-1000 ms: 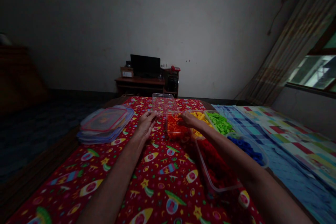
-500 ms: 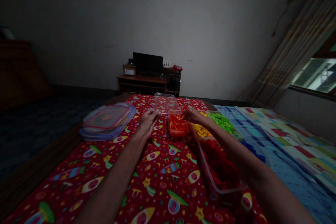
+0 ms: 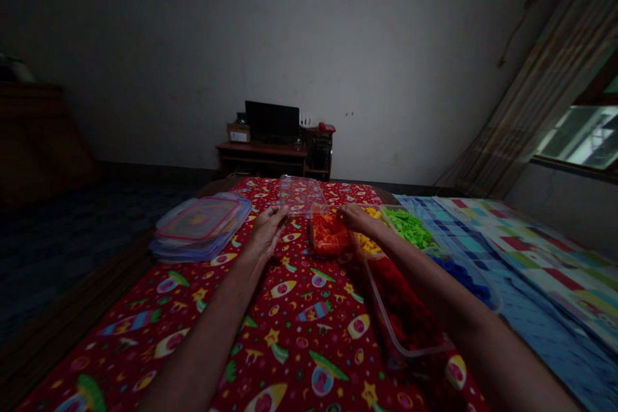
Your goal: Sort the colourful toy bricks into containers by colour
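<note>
A clear, shallow plastic container (image 3: 303,190) stands on the red patterned cloth in front of me. My left hand (image 3: 268,228) is closed with its fingertips at the container's near left corner, pinching the rim. My right hand (image 3: 355,217) is curled over the edge between a box of orange pieces (image 3: 329,236) and a box of yellow pieces (image 3: 367,243). Its fingers are pressed together, and whatever they hold is hidden. Nearer to me, under my right forearm, lies a larger box of dark red pieces (image 3: 403,309).
Stacked plastic lids (image 3: 200,228) lie at the left. Boxes of green pieces (image 3: 410,226) and blue pieces (image 3: 462,280) stand at the right, beside a blue checked cloth (image 3: 487,244). Farther back, a desk (image 3: 263,149) carries a monitor (image 3: 272,122) and a red telephone (image 3: 326,127).
The right hand has drawn slightly to the right, away from the clear container's corner, and its fingers are more curled. The clear container has shifted a little left with the left hand.
</note>
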A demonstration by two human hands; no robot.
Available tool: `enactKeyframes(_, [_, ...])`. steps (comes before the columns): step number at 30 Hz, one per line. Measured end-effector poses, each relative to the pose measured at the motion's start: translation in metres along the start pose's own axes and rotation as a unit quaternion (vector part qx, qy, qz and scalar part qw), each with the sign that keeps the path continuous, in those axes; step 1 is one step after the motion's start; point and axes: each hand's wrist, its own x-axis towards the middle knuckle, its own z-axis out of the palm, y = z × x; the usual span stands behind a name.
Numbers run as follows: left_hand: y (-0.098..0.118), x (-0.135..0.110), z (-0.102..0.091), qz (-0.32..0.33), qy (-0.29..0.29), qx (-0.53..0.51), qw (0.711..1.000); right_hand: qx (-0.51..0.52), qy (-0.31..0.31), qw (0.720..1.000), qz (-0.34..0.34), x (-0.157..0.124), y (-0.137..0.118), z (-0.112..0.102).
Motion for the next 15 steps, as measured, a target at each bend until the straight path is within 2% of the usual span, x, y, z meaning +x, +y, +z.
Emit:
enactKeyframes(6, [0.000, 0.000, 0.001, 0.000, -0.004, -0.009, 1.000, -0.007, 0.024, 0.999, 0.020, 0.004, -0.013, -0.002])
enactKeyframes(11, [0.003, 0.004, -0.004, 0.032, 0.003, 0.007, 0.999, 0.021, 0.026, 0.999, -0.017, 0.026, -0.028, 0.006])
enactKeyframes(15, [0.010, 0.006, -0.008, 0.049, 0.009, -0.019, 0.999, 0.035, 0.025, 0.999, 0.011, 0.045, -0.031, 0.017])
